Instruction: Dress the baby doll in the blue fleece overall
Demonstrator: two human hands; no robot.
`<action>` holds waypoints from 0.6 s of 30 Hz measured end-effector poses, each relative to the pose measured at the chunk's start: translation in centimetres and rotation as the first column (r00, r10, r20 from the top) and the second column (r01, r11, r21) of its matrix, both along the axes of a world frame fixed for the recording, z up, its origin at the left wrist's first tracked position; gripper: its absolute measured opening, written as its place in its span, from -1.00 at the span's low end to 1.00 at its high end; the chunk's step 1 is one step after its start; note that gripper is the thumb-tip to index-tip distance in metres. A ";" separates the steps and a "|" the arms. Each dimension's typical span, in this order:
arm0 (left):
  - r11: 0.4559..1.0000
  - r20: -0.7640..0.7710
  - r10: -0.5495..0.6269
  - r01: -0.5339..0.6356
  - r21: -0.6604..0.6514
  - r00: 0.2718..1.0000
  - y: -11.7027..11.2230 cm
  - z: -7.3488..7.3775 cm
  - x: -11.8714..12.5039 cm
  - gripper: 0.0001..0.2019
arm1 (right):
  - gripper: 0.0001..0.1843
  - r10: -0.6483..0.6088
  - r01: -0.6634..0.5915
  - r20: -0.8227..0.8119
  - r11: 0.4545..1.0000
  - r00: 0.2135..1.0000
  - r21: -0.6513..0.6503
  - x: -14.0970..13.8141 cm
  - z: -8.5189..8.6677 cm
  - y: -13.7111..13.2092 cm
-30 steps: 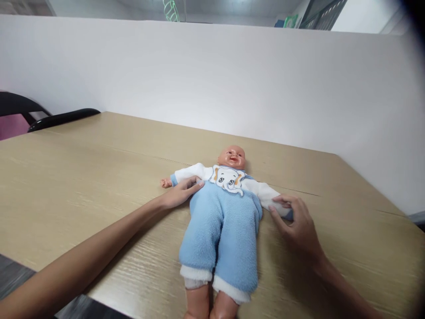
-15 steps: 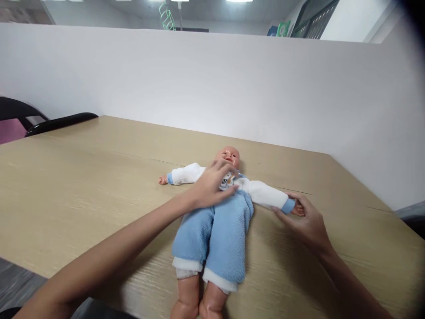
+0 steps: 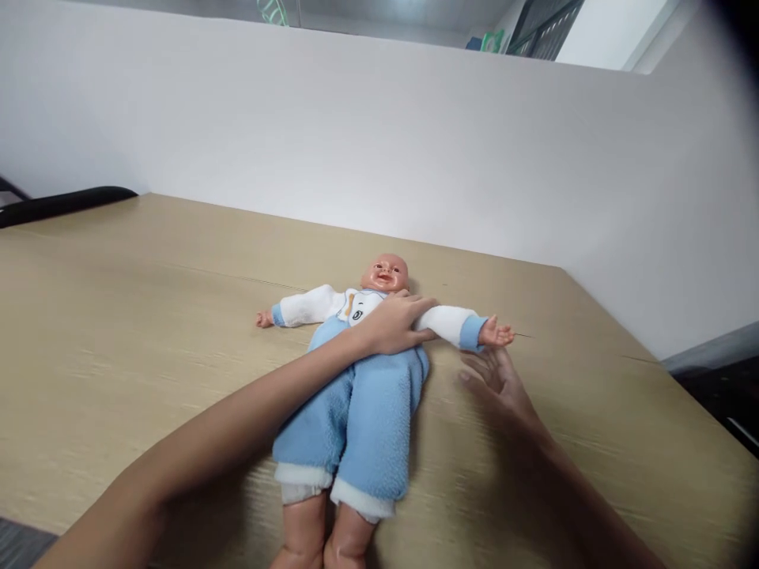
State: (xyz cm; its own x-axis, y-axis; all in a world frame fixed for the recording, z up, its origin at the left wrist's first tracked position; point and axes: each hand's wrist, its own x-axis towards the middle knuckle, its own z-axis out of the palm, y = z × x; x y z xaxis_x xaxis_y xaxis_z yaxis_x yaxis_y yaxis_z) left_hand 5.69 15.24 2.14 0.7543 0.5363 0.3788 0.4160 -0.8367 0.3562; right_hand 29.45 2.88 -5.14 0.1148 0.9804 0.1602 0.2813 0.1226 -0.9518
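Observation:
A baby doll (image 3: 379,411) lies face up on the table, its arms stretched out to both sides. It wears a blue fleecy outfit with white sleeves, blue cuffs and a cartoon face on the chest. My left hand (image 3: 398,322) reaches across the doll's chest and is closed round its upper sleeve (image 3: 446,322) on the right side of the view, fingers above and thumb below. Just below the blue cuff of that same arm is my right hand (image 3: 495,383), fingers apart and slightly blurred. Whether it touches the cuff I cannot tell.
The wooden table (image 3: 148,332) reaches back to a white partition wall (image 3: 356,134). Black chair parts (image 3: 71,204) show at the far left, and a dark object (image 3: 723,395) stands beyond the right edge.
My left hand has moved from over the doll's chest to its upper sleeve and closed there. My right hand has come off the doll's cuff and sits below it. The view has shifted a little.

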 end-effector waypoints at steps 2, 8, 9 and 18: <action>0.999 0.102 0.022 -0.017 -0.047 0.995 0.0 -0.1 -0.3 -0.66 | -0.16 0.100 -0.102 0.227 0.995 0.969 -0.005 0.0 -0.6 0.1; 0.951 0.447 -0.006 0.143 -0.273 0.894 0.4 -0.1 -1.3 -0.69 | -0.45 0.291 -0.341 0.412 0.939 0.863 0.052 -4.2 -0.3 0.2; 0.942 0.492 0.013 0.154 -0.298 0.871 0.4 0.0 -1.6 -0.67 | -0.47 0.318 -0.352 0.339 0.935 0.885 0.042 -5.1 -0.2 0.3; 0.802 0.763 0.364 0.235 -0.548 0.535 1.4 0.3 -4.9 -0.49 | -0.41 0.144 -0.219 -0.485 0.971 0.862 -0.100 -13.5 1.8 4.1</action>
